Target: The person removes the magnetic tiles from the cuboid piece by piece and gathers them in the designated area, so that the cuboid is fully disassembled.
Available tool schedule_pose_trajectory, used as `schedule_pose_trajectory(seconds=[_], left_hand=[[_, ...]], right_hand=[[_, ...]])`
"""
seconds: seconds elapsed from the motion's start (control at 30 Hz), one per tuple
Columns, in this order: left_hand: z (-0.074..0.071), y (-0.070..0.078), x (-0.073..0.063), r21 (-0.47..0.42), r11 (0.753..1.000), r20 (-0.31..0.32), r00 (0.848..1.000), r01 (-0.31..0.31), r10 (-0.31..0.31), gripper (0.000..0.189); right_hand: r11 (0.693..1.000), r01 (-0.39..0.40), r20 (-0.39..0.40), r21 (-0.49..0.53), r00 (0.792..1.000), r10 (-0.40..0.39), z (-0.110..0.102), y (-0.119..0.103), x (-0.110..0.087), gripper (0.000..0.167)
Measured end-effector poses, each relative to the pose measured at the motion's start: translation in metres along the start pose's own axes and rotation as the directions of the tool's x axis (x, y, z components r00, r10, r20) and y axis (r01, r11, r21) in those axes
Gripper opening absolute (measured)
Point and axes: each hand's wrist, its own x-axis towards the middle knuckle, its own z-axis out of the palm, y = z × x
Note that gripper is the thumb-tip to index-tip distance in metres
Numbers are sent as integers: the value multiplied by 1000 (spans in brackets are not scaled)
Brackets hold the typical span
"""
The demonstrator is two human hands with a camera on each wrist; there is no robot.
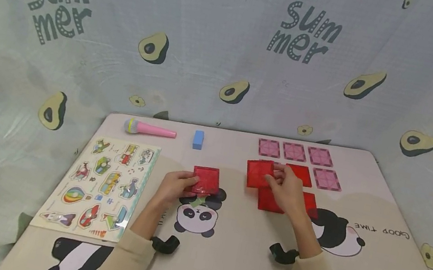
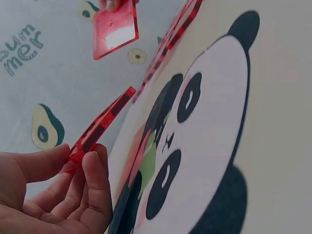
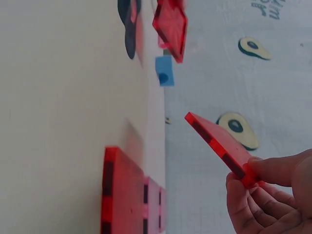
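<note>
In the head view my left hand (image 1: 175,189) pinches a red translucent square magnetic tile (image 1: 206,180) between thumb and fingers, above the printed panda. My right hand (image 1: 287,189) pinches another red tile (image 1: 258,174) by its right edge, raised over the tabletop. Beneath and around that hand lie more red tiles (image 1: 268,200), partly covered by it. In the left wrist view the left tile (image 2: 102,126) is tilted, seen nearly edge-on. The right wrist view shows the right tile (image 3: 222,148) slanted in the fingertips, apart from the tiles on the table.
Several pink tiles (image 1: 293,152) lie in rows at the table's back right. A blue block (image 1: 198,140) and a pink toy microphone (image 1: 152,129) are at the back. A vehicle picture puzzle board (image 1: 103,187) lies on the left. A patterned curtain (image 1: 201,21) stands behind the table.
</note>
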Motion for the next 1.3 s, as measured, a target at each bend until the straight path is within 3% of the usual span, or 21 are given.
schedule_pose_trajectory(seconds=[0.27, 0.53, 0.87, 1.03, 1.17, 1.3], left_hand=[[11, 5, -12, -32, 999, 73, 997, -10, 12, 36], [26, 0, -23, -65, 998, 197, 980, -21, 33, 32], [50, -6, -32, -65, 998, 326, 945, -11, 31, 31], [62, -9, -36, -31, 999, 391, 919, -33, 43, 35], [72, -11, -41, -56, 998, 433, 899, -41, 61, 36], [84, -14, -46, -93, 996, 449, 892, -9, 50, 36]], right_hand=[[997, 4, -68, -72, 998, -9, -30, 11, -7, 42], [995, -49, -134, -91, 990, 37, -53, 28, -14, 42], [984, -148, -222, -97, 967, 123, -82, 60, -22, 48], [971, -222, -254, -92, 948, 192, -92, 77, -24, 47], [959, -276, -264, -67, 931, 250, -97, 94, -25, 50], [939, -340, -279, -44, 907, 316, -98, 108, -26, 49]])
